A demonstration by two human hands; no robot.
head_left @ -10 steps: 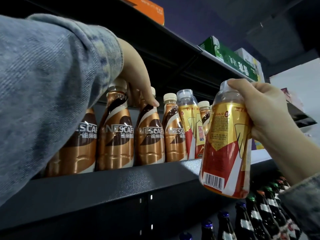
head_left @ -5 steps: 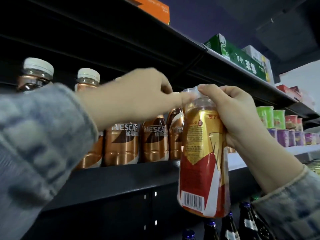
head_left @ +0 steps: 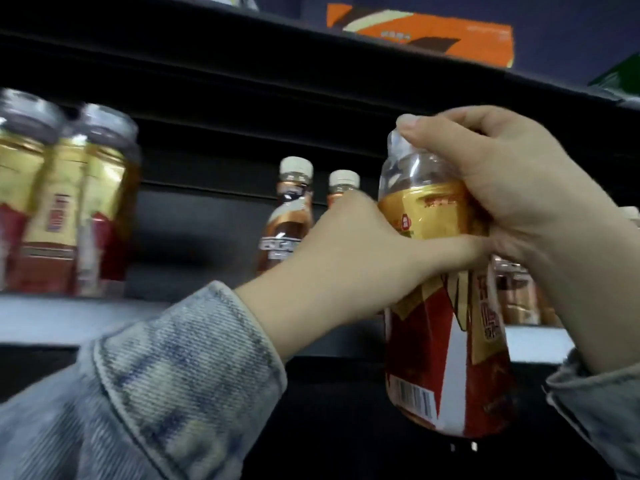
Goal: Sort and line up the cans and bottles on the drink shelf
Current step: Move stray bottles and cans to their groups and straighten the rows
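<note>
From the head camera, both hands share one clear plastic bottle with a gold and red label (head_left: 446, 306), held in the air in front of the dark metal drink shelf (head_left: 52, 320). The right hand (head_left: 512, 188) closes over its cap and shoulder; the left hand (head_left: 349, 258) wraps its waist. Full of amber drink, it likely feels fairly heavy, with a slick film sleeve, so the firm shoulder suits gripping best. Similar gold-labelled bottles (head_left: 65, 202) stand blurred at left, and brown coffee bottles with white caps (head_left: 291, 213) stand behind the left hand.
</note>
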